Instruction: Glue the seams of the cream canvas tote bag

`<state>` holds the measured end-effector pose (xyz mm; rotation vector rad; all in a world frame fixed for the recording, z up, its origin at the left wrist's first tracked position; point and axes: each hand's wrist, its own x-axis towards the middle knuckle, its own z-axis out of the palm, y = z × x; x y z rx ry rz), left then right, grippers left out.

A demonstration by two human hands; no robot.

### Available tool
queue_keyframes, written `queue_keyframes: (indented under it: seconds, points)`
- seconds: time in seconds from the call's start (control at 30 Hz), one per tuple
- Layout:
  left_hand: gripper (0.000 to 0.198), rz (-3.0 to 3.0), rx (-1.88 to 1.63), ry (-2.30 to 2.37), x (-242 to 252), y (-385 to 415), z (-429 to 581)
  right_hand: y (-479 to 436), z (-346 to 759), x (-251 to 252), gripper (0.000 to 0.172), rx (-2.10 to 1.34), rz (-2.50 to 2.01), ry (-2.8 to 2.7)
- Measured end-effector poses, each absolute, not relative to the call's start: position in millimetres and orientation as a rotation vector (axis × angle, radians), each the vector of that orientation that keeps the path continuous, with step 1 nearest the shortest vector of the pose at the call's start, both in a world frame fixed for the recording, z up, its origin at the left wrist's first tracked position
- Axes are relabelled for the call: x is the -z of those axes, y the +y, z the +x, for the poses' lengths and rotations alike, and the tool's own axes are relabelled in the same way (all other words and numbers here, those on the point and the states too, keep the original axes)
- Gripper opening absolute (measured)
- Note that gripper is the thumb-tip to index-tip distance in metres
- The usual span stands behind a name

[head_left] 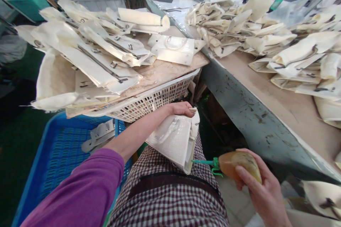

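"Where is the cream piece [167, 136]?"

"Above the person's checked garment [165, 202], its upper end gripped by the left hand [183, 109]."

"And the right hand [254, 175]?"

"Wrapped around a squeeze bottle [237, 165], its green nozzle [204, 162] at the piece's near edge (touching or just short, one can't tell)."

"How far along?"

"Partway through this one, seemingly; how much edge is done doesn't show. Similar pieces [98, 56] lie heaped beyond, whether finished or waiting is unclear."

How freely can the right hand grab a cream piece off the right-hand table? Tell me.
Probably not: the right hand grips a bottle, though the top cream pieces lie uncovered.
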<state>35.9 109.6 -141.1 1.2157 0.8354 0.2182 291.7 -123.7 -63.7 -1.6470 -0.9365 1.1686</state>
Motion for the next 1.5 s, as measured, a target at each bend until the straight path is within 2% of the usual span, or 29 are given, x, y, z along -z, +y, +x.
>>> queue_keyframes:
  seconds: [0.23, 0.5, 0.67, 0.87, 1.0, 1.23, 1.4, 1.5]
  points:
    - [0.027, 1.237, -0.212, 0.842, 144, 109, 36, -106, 295, 80, 0.061, -1.016, -1.652, -1.057]
    - [0.024, 1.25, -0.194, 0.85, 140, 107, 37, -103, 289, 77, 0.056, -0.994, -1.679, -1.07]
    - [0.025, 1.252, -0.188, 0.859, 137, 107, 37, -110, 304, 86, 0.061, -1.112, -1.681, -1.115]
    - [0.028, 1.257, -0.195, 0.865, 139, 107, 39, -122, 301, 84, 0.05, -1.187, -1.642, -1.079]
    - [0.025, 1.271, -0.207, 0.862, 136, 106, 38, -125, 304, 90, 0.055, -1.37, -1.563, -0.938]
    - [0.019, 1.358, -0.259, 0.863, 94, 90, 26, -133, 306, 82, 0.038, -1.381, -1.328, -0.476]
    - [0.011, 1.436, -0.349, 0.86, 49, 66, 11, -138, 316, 79, 0.035, -1.275, -1.301, -0.434]
    - [0.007, 1.695, -0.467, 0.876, 40, 47, 12, -140, 330, 89, 0.033, -1.235, -1.291, -0.487]
